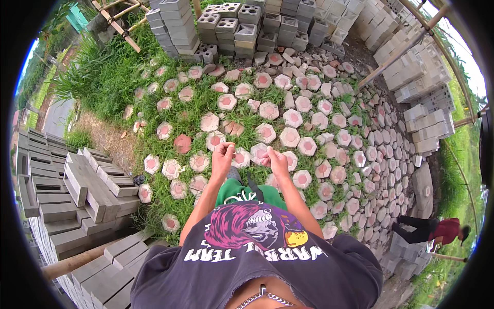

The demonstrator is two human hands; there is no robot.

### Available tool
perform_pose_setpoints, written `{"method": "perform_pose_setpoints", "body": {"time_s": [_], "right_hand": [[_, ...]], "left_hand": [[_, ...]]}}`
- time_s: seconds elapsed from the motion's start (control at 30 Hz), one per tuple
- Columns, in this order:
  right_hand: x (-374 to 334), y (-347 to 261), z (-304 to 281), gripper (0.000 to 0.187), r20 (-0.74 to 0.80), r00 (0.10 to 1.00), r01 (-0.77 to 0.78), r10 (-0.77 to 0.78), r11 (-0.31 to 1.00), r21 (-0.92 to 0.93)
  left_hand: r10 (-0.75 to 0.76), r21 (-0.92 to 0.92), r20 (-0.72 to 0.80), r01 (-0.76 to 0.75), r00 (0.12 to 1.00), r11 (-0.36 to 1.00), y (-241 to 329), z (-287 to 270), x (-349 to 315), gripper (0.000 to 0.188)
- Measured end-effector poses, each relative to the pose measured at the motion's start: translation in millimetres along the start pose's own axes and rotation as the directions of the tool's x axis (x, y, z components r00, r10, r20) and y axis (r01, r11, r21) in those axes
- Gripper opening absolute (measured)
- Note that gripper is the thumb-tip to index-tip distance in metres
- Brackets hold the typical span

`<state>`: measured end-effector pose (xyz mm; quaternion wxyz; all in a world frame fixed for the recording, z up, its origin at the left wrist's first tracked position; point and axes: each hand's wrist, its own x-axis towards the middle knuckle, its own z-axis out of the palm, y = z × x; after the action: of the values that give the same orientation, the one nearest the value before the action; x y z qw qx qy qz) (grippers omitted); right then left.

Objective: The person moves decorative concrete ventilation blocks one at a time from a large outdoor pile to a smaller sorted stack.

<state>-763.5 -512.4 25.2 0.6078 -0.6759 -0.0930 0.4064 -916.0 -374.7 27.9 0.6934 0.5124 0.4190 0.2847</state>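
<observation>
Both hands are raised in front of the chest, the left hand (222, 157) and right hand (275, 158) loosely curled and close together; whether they hold anything is unclear. Below them hexagonal paving blocks (289, 137) with pink centres lie in grass (110, 77). Grey concrete bricks (85, 190) are stacked at left, hollow blocks (242, 26) ahead. A crouching person (437, 230) in red works at lower right.

No packages, labels, signs or screens are in view.
</observation>
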Motion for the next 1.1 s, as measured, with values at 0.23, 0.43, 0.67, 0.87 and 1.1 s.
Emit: {"method": "perform_pose_setpoints", "body": {"time_s": [0.23,0.43,0.67,0.87,1.1], "right_hand": [[59,-31,37,0.053,-0.091,0.995,-0.035,0.038,0.999,0.037],[117,-34,47,0.036,-0.112,0.993,-0.036,0.040,0.999,0.036],[236,-64,40,0.014,-0.106,0.991,-0.076,0.084,0.994,0.073],[403,-130,31,0.016,-0.017,0.998,-0.056,0.058,0.996,0.072],[566,-194,19,0.021,0.061,0.995,-0.082,0.077,0.994,0.078]], "left_hand": [[-0.084,0.147,0.060,0.074,0.995,0.986,30,-11,77,0.028],[-0.120,0.238,0.067,0.101,0.991,0.966,21,-2,134,0.045],[-0.158,0.048,0.116,0.154,0.981,0.987,20,38,248,0.026],[-0.063,0.143,0.046,0.056,0.997,0.988,30,84,383,0.018],[-0.093,0.238,-0.201,0.141,0.975,0.961,99,97,489,0.024]]}}
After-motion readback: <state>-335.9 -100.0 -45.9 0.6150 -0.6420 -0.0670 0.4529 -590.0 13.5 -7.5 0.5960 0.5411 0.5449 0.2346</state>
